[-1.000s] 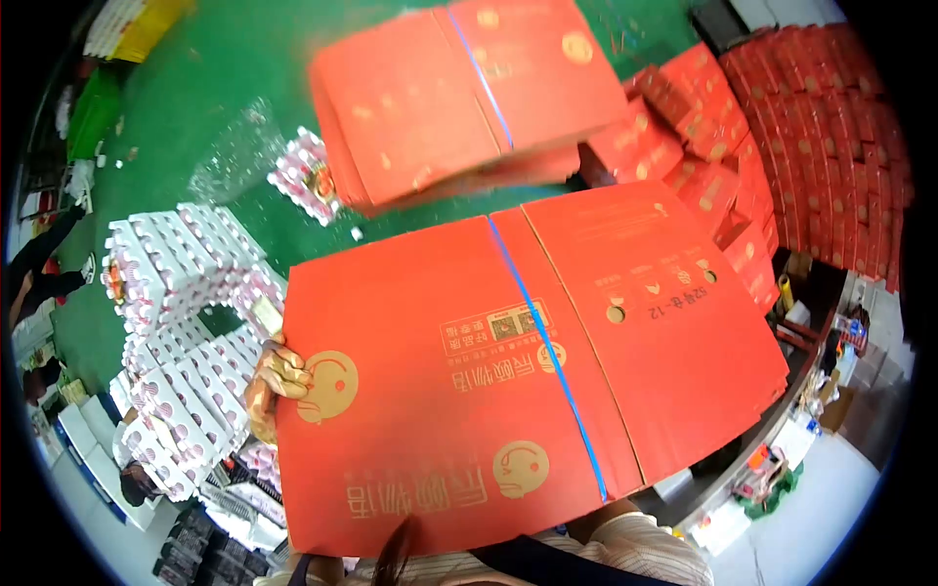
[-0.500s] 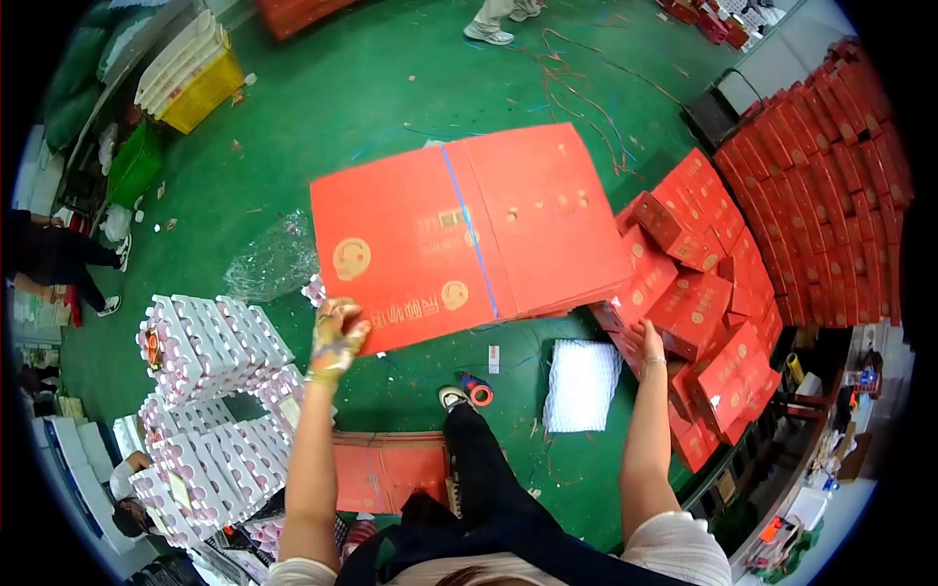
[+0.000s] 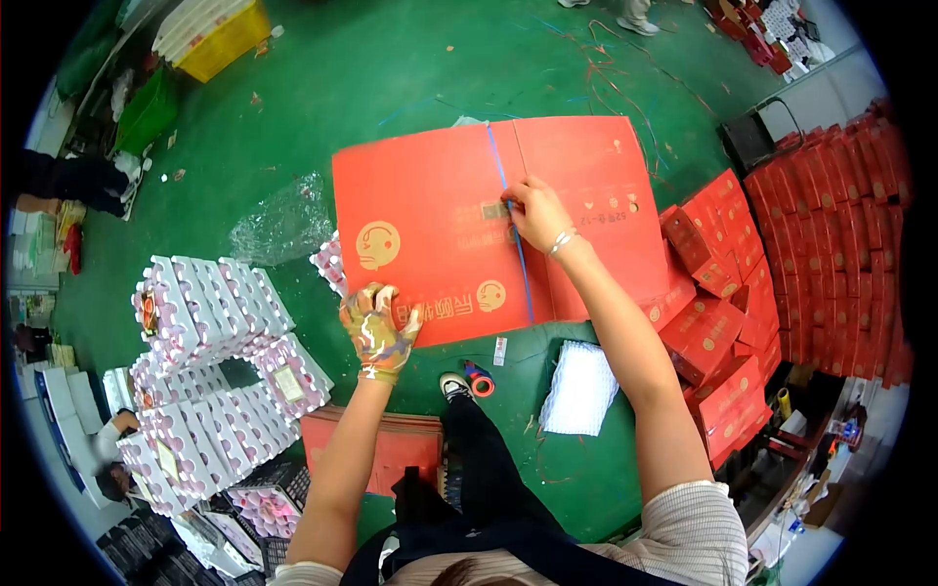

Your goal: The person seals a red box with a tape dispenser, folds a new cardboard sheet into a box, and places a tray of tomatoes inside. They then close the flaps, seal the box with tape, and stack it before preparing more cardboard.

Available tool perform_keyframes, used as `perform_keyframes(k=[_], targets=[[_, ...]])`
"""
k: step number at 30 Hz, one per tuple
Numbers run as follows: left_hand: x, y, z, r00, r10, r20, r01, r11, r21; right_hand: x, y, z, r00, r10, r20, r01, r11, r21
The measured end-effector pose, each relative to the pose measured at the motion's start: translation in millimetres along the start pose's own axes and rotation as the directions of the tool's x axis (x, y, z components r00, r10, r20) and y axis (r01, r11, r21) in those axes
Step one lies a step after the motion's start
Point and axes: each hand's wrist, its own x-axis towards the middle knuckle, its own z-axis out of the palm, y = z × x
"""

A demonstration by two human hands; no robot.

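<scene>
Red cardboard (image 3: 440, 215) has wide green floor (image 3: 371, 68) beyond its far edge.

Beyond the flat red cardboard stack (image 3: 430, 200), the green floor (image 3: 362, 68) leaves wide passage. White trays (image 3: 210, 313) and crumpled clear plastic (image 3: 283, 220) obstruct the left; piled red boxes (image 3: 718, 317) block the right. Nearer, a tape roll (image 3: 482, 386) and white packet (image 3: 578, 389) narrow the gap.

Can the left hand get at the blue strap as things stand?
Likely yes: nothing lies on the flat red carton between the gloved left hand and the near stretch of the blue strap; the right hand is farther along.
</scene>
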Motion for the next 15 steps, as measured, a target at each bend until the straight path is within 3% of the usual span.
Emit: perform_keyframes(k=[2,6,8,12,15], targets=[[2.1,-2.1,0.2,1.000,-0.013,0.008,0.014,1.000,-0.018,-10.4,1.8,7.2,0.977,-0.085,-0.194,0.058,0.988,-0.145],[-2.6,-5.0,0.7,1.000,-0.008,0.018,0.008,1.000,-0.022,-9.7,0.4,9.1,0.989,-0.041,-0.144,0.026,0.994,-0.109],[-5.1,-6.1,0.6,1.000,-0.009,0.003,0.010,0.999,-0.047,-14.3,-3.2,9.0,0.981,0.035,-0.192,-0.059,0.991,-0.121],[-2.7,-6.7,1.6,1.000,-0.003,-0.012,0.003,0.998,-0.067,-13.1,-2.1,4.5,0.985,0.003,-0.174,-0.021,0.995,-0.101],[-3.8,-7.6,2.7,1.000,-0.003,-0.002,0.002,0.998,-0.062,-12.3,-2.4,4.1,0.987,0.083,-0.134,-0.077,0.996,0.047]])
